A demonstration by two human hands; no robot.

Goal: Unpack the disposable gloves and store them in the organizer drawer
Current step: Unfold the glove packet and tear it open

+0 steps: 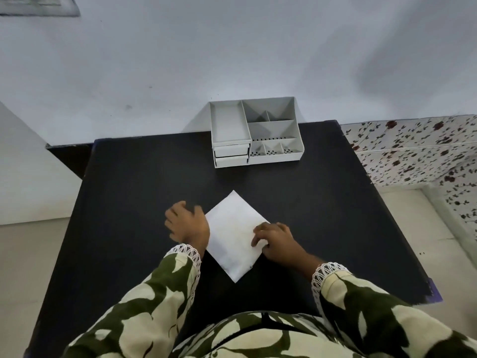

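A flat white packet of disposable gloves lies turned like a diamond on the black table, near its front. My left hand rests spread on the table at the packet's left edge, holding nothing. My right hand lies on the packet's right corner with its fingers curled onto the paper. At the table's far edge stands a white organizer with several open compartments on top. Its two small drawers sit at the lower left front, both closed.
A pale wall rises right behind the organizer. A flower-patterned surface adjoins the table's right side. A light block stands to the left, with floor below. My patterned sleeves cover the table's front edge.
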